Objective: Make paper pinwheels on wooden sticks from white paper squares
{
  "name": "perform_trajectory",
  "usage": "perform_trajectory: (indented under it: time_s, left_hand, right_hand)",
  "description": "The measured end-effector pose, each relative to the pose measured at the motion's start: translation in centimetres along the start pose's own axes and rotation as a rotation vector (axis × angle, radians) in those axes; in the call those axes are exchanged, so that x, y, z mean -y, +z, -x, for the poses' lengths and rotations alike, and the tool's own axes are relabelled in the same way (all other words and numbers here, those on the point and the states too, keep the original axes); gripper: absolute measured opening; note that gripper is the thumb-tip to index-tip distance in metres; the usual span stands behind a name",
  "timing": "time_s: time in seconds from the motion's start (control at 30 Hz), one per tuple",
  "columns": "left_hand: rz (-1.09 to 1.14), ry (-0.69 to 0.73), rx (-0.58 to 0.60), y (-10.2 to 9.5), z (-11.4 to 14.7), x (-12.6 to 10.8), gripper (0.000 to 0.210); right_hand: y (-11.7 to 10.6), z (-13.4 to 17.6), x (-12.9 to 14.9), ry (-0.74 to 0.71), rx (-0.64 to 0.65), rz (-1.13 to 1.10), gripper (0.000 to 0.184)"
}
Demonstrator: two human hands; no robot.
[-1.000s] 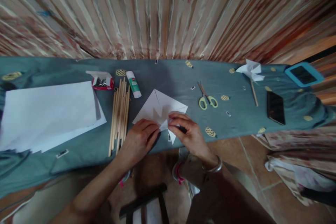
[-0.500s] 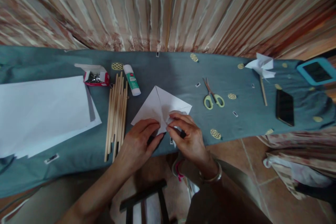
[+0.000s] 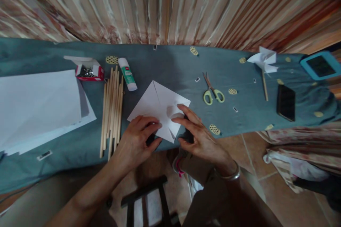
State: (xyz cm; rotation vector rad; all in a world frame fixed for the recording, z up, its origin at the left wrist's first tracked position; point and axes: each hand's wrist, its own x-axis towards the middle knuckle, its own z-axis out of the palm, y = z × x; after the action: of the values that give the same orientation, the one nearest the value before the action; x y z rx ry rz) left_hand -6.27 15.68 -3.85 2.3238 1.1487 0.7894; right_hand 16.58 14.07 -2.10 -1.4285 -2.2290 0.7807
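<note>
A creased square sheet of white paper (image 3: 162, 99) lies cornerwise near the front edge of the cloth-covered table. My left hand (image 3: 140, 136) is at its lower left edge, index and middle fingers bent over the paper and thumb by the edge, keeping hold of it. On the other side, my right hand (image 3: 198, 134) has its fingers spread, fingertips over the right part of the sheet and thumb apart, gripping nothing. A small slit or fold shows near the corner closest to me. Green-handled scissors (image 3: 211, 90) lie right of the paper, blades partly apart.
Left of the paper are several wooden sticks (image 3: 112, 108), a glue stick (image 3: 128, 74), an open red box of small metal pieces (image 3: 90, 72) and white sheets (image 3: 39, 106). Rightward lie a paper pinwheel (image 3: 263, 62), a black phone (image 3: 286, 103) and a blue-framed device (image 3: 321, 65).
My right hand has let go of the paper near its lower corner and spread its fingers, moving slightly right. The paper lies flatter. The whole view has shifted a little.
</note>
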Motion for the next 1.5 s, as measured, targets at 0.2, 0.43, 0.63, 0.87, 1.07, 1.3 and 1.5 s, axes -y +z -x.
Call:
perform_trajectory:
  time_s: [0.2, 0.43, 0.63, 0.87, 1.07, 1.3, 1.5]
  left_hand:
    - [-0.026, 0.006, 0.014, 0.1, 0.0, -0.1, 0.020]
    - [-0.045, 0.001, 0.048, -0.2, 0.1, -0.4, 0.020]
    - [0.003, -0.025, 0.010, -0.4, 0.0, -0.4, 0.016]
    - [0.000, -0.099, -0.035, -0.2, -0.5, 0.0, 0.018]
    - [0.011, -0.140, -0.016, -0.3, -0.8, -0.1, 0.016]
    - [0.004, -0.123, -0.023, -0.4, -1.2, 0.1, 0.020]
    - [-0.023, -0.165, -0.028, -0.4, -1.3, 0.3, 0.023]
  right_hand:
    - [0.1, 0.0, -0.2, -0.008, -0.015, 0.017, 0.037]
    - [-0.1, 0.1, -0.5, 0.000, -0.025, -0.046, 0.030]
    - [0.5, -0.5, 0.3, 0.014, -0.118, -0.111, 0.026]
    - [2.2, -1.1, 1.8, -0.036, -0.299, -0.013, 0.025]
    - [3.3, -0.8, 2.3, -0.154, -0.370, 0.174, 0.040]
    - [3.6, -0.6, 2.5, -0.151, -0.330, 0.270, 0.049]
    - [4.2, -0.6, 2.4, -0.078, -0.275, 0.255, 0.048]
